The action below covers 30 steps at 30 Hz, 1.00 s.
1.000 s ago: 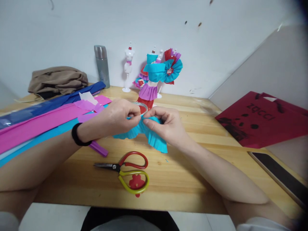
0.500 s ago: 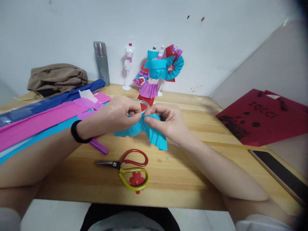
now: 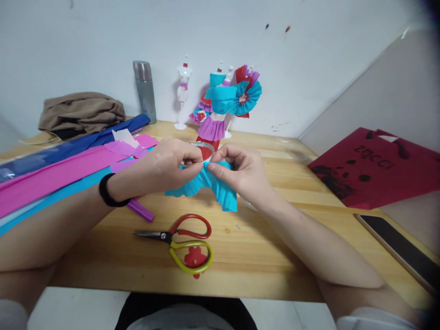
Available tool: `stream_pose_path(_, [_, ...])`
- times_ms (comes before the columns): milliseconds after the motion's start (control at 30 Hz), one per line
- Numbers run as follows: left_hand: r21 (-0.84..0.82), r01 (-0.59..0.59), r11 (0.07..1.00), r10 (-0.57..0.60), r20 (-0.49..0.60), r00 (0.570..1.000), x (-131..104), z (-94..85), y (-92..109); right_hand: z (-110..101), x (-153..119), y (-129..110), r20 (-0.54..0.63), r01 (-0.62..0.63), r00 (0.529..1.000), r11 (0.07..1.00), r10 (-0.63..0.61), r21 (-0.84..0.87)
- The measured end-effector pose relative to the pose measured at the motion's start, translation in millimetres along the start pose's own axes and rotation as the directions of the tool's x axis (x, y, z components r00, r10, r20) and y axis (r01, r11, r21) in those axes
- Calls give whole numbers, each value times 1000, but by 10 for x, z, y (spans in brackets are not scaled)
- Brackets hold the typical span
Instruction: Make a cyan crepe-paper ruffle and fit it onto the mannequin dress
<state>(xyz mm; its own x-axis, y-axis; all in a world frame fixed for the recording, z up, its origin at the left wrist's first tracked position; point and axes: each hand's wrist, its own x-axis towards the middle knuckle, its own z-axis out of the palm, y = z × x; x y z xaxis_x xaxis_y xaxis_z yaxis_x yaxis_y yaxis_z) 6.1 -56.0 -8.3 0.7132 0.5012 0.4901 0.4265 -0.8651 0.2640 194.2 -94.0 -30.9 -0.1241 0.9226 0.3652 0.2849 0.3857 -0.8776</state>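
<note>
Toward the table's far-left corner: we have a bunched brown cloth (image 3: 82, 112), lying behind the long sheets.
Left edge: we see a dark blue sheet (image 3: 79, 144), a pink sheet (image 3: 58, 176) and a blue sheet (image 3: 74, 195) running in from it, with small pink and white scraps (image 3: 128, 143) on their inner ends.
Purple strip (image 3: 142, 211): it lies just beyond our left wrist, which wears a black band (image 3: 109, 190).
Bottle (image 3: 145, 94): grey with a silver cap, upright at the far edge.
Scissors (image 3: 165, 236): near the front edge, blades together and pointing left; the yellow handle loops round a red paper flower (image 3: 195, 256).
Our left hand (image 3: 170, 164): thumb and finger pinched on the turquoise ruffle.
White mannequin (image 3: 183, 85): upright by the far edge.
Turquoise ruffle (image 3: 225, 192): between our hands, above the table's middle, its pleats hanging down.
Ring-shaped roll (image 3: 210, 146): just behind our fingertips.
Dressed mannequins (image 3: 215, 128): a cluster at the far edge, in turquoise, purple and red.
Our right hand (image 3: 244, 172): thumb and finger pinch the ruffle's gathered top, close beside our left.
Red bag (image 3: 374, 174): by the right edge, leaning.
Phone (image 3: 395, 247): along the right edge, dark side up.
</note>
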Motion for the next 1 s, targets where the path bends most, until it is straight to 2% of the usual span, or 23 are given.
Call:
stream_pose_path(167, [-15, 24, 1000, -24, 28, 999, -7, -19, 47, -8, 5, -11, -35, -20, 999, 999, 19, -26])
stream_pose_path(567, [14, 52, 999, -53, 65, 996, 2, -22, 76, -20, -2, -20, -26, -32, 999, 998, 31, -58])
stream_pose_path(1000, [19, 45, 999, -45, 41, 998, -6, -6, 42, -11, -26, -24, -37, 63, 997, 988, -69, -143])
